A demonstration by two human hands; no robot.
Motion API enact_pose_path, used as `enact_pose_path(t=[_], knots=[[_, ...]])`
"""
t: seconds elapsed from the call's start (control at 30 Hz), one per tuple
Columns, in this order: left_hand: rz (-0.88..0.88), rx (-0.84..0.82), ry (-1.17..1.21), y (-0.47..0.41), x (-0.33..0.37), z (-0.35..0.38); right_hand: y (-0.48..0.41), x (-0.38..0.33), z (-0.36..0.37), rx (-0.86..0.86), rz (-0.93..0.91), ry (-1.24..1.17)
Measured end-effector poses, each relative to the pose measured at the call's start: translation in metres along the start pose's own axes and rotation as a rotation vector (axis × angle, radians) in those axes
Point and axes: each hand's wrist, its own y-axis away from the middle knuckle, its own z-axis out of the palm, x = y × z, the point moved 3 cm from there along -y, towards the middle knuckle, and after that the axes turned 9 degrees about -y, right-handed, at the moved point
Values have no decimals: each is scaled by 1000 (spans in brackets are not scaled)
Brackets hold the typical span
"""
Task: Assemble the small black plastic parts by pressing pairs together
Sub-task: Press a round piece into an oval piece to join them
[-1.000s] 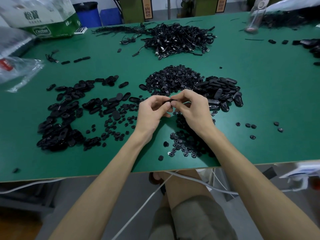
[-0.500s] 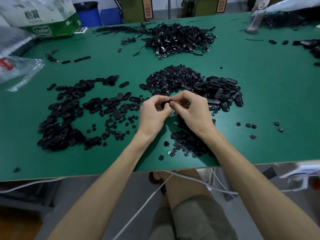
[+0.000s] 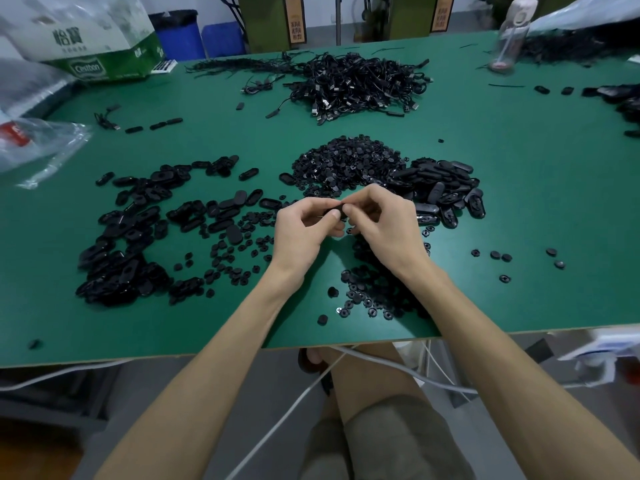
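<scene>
Above matte green table [image 3: 519,209], left hand [image 3: 304,233], right hand [image 3: 384,226]: fingers pinching small glossy black plastic part [image 3: 337,209].

You face a green table [image 3: 519,202]: a white-and-green carton [image 3: 93,46] and blue bins [image 3: 180,39] at eleven o'clock, a clear bottle [image 3: 509,39] at one, grey floor [image 3: 277,386] at six.

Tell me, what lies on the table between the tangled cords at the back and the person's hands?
In the head view, first a bare strip of green table, then a heap of small round black parts just beyond the fingers.
</scene>
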Motion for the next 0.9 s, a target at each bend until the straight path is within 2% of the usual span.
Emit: enact_pose_path(t=[0.17,0.4,0.5,0.7,0.77,0.9], knots=[[-8,3,81,0,-1,-1,0,2,4,-29,-6,-16],[-6,-11,28,-1,-2,2,0,0,1,-15,-21,-55],[-11,-13,29,-1,-2,2,0,0,-3,70,19,-123],[-44,-14,-25,-2,-5,2,-4,10,-22,458,192,-227],[-52,-19,-41,-2,-5,2,-5,11,-23,473,233,-206],[-21,-9,-90,-1,-2,4,-4,11,-17,384,251,-244]])
